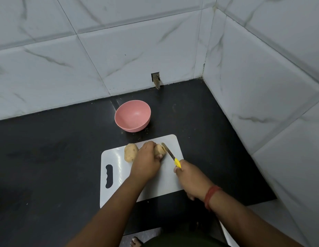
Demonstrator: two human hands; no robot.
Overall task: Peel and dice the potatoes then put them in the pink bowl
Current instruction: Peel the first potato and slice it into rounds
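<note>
One potato lies on the white board, gripped by the curled fingers of the left hand, with the knife blade set against its right end. The right hand is closed round the knife's yellow handle, and a second potato rests on the board just left of the left hand. The pink bowl stands on the dark counter just beyond the board, near the tiled wall.

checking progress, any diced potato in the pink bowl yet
No, the pink bowl shows only its bare inside, and both potatoes are on the cutting board.
</note>
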